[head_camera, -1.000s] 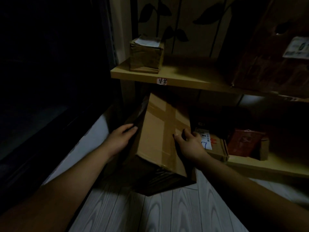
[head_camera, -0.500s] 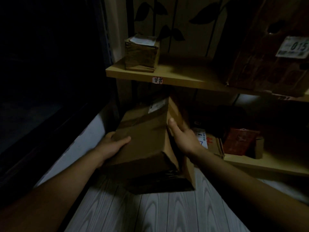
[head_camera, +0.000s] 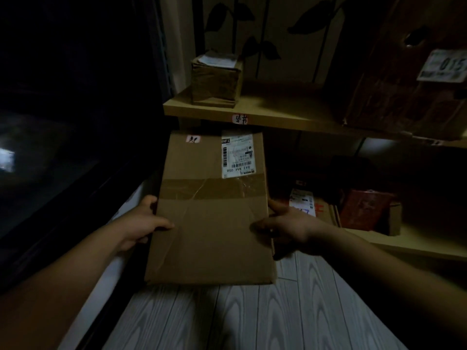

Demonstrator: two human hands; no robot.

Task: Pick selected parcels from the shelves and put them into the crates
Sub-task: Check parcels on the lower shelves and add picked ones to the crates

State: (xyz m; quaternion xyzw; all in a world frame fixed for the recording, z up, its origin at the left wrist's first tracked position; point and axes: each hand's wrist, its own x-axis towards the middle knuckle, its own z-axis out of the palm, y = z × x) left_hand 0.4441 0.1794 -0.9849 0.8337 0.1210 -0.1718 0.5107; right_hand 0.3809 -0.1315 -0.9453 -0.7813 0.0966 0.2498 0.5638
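Flat brown cardboard parcel (head_camera: 212,223) pinched at its side edges by left grip (head_camera: 141,223) and right grip (head_camera: 290,226), thumbs on top; may slip, or clip the tan wooden shelf (head_camera: 278,120) above.

Dark glass (head_camera: 63,147) is reflecting light left of the left grip (head_camera: 141,223); grey wood-grain floor (head_camera: 290,319) is stretching below the right grip (head_camera: 290,224); leaf-patterned wall (head_camera: 273,29) is showing above.

Fingers of left hand (head_camera: 141,223) and right hand (head_camera: 290,226) lay hidden under carton (head_camera: 212,228); print of label (head_camera: 237,156) on carton was unreadable.
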